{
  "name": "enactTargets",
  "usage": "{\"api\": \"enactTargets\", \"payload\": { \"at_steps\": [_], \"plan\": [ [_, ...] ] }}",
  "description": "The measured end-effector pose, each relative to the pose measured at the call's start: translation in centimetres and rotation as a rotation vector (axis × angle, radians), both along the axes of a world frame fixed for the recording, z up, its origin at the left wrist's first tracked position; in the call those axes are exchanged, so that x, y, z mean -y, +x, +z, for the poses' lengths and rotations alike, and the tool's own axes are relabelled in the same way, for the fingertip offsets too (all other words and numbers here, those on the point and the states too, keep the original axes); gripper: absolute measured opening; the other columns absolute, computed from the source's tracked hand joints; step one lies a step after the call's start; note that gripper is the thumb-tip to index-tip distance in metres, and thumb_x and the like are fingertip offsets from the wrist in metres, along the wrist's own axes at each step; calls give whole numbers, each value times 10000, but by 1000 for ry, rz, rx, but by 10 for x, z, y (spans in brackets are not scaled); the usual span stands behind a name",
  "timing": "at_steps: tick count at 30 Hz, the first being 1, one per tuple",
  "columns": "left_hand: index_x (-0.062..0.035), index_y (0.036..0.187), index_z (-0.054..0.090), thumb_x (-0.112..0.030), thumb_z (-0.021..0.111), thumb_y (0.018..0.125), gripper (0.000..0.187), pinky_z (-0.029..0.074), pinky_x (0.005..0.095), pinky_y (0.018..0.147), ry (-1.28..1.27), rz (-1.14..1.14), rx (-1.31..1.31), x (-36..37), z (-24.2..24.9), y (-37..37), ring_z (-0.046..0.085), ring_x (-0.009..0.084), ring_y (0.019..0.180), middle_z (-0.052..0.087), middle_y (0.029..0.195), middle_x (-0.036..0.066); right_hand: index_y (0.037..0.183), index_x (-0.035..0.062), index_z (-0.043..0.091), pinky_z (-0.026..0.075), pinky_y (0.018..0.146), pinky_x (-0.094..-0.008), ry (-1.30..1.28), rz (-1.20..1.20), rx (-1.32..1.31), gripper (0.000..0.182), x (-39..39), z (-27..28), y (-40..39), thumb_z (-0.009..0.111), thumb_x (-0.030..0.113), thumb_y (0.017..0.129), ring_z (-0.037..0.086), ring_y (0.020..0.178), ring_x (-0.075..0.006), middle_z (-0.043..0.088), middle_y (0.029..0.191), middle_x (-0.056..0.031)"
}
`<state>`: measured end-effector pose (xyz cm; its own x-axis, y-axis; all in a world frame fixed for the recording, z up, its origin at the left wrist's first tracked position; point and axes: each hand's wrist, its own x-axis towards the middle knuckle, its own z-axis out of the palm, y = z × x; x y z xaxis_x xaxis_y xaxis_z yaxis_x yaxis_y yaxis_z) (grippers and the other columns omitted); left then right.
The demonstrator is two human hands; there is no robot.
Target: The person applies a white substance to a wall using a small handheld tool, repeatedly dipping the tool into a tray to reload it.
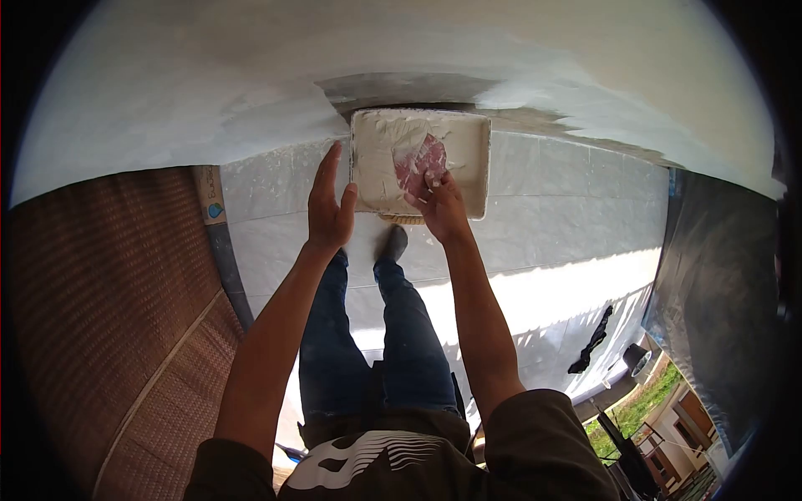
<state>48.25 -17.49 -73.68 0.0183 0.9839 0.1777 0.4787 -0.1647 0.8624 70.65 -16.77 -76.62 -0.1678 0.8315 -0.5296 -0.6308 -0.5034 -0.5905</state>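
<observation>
Two bare hands reach forward and down to a tray (478, 167) of white paste, seen from above the person's own legs. Far left of the fingers a brown woven mat (100, 317) covers the floor, and a rolled tube (210, 200) with a blue mark lies along its edge, well apart from the left hand. The left hand (328, 209) stands edge-on just left of the tray, fingers straight and together, pointing up along the tray's left rim, the thumb spread toward it; the fingers are open and grip nothing, and I cannot tell whether the palm touches the rim. Between the two hands, nearer the body, a dark shoe (393, 242) shows on the pale tiled floor (551, 209), just below the tray's near edge. The tray itself is rectangular, white-smeared, lying flat right beyond the fingertips, at the foot of a white plastered wall (209, 92). The right hand (440, 204) rests over the tray's near rim, its fingers curled down and pressed onto a reddish rag (422, 163) that lies in the paste; the rag sits under and just beyond the fingertips, smeared with white. Whether the fingers pinch the rag or only press on it is unclear. Well right of the fingers, on a sunlit strip of floor, a black cloth (591, 342) lies crumpled, and further right a dark sheet (718, 292) hangs.
</observation>
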Motion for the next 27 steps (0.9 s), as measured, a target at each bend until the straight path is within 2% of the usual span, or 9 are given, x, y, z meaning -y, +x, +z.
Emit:
{"api": "enactTargets", "payload": {
  "at_steps": [4, 6, 10, 16, 18, 20, 21, 24, 27],
  "plan": [
    [33, 1483, 346, -287, 461, 959, 624, 278, 432, 1174, 123, 14, 59, -15, 64, 11, 366, 372, 1422, 390, 1519, 238, 1274, 108, 507, 605, 798, -367, 134, 37, 33, 292, 6, 70, 4, 581, 182, 1002, 677, 1010, -183, 633, 1184, -47],
    [31, 1491, 338, -287, 440, 944, 640, 251, 439, 1187, 186, 14, 96, -22, 102, 15, 345, 351, 1438, 381, 1532, 220, 1313, 45, 472, 629, 792, -371, 190, 36, 78, 365, 5, 104, 5, 600, 134, 983, 677, 1033, -218, 617, 1207, -84],
    [22, 1506, 318, -353, 392, 949, 675, 218, 472, 1193, 340, -10, 159, -42, 181, 14, 304, 326, 1463, 357, 1557, 196, 1325, 39, 463, 646, 775, -334, 354, -16, 109, 401, -4, 166, 0, 611, 50, 952, 677, 1042, -206, 627, 1225, -96],
    [21, 1512, 308, -340, 363, 948, 672, 203, 480, 1191, 604, -58, 193, -61, 295, 0, 291, 329, 1470, 348, 1563, 199, 1308, 42, 476, 640, 749, -318, 579, -51, 140, 382, -22, 263, -20, 618, 75, 956, 681, 1028, -194, 637, 1208, -96],
    [64, 1474, 341, -313, 397, 962, 639, 247, 445, 1187, 687, -74, 240, -65, 329, -6, 339, 357, 1442, 379, 1531, 237, 1296, 38, 483, 640, 745, -313, 668, -64, 138, 365, -26, 297, -34, 614, 67, 956, 682, 1022, -189, 641, 1203, -96],
    [63, 1478, 336, -306, 397, 957, 641, 237, 445, 1191, 800, -103, 249, -70, 360, -15, 330, 355, 1447, 375, 1534, 234, 1272, 28, 498, 640, 739, -311, 702, -86, 192, 331, -31, 332, -47, 603, 54, 959, 686, 1008, -178, 651, 1181, -93],
    [62, 1482, 332, -299, 397, 952, 644, 227, 445, 1195, 883, -128, 264, -73, 373, -21, 321, 352, 1452, 371, 1538, 231, 1272, 28, 498, 640, 739, -311, 727, -92, 187, 331, -33, 345, -56, 603, 54, 959, 686, 1008, -178, 651, 1181, -93],
    [59, 1487, 326, -305, 398, 950, 653, 223, 450, 1195, 904, -192, 338, -77, 407, -42, 322, 355, 1452, 368, 1541, 230, 1256, 28, 519, 642, 733, -309, 820, -150, 192, 303, -39, 379, -81, 593, 42, 962, 696, 976, -170, 669, 1141, -82],
    [60, 1489, 321, -313, 394, 955, 656, 224, 451, 1195, 1020, -203, 273, -80, 437, -72, 321, 356, 1452, 368, 1540, 231, 1234, 30, 539, 643, 724, -302, 854, -214, 190, 272, -41, 413, -113, 586, 41, 966, 700, 959, -163, 676, 1124, -76]
  ]
}}
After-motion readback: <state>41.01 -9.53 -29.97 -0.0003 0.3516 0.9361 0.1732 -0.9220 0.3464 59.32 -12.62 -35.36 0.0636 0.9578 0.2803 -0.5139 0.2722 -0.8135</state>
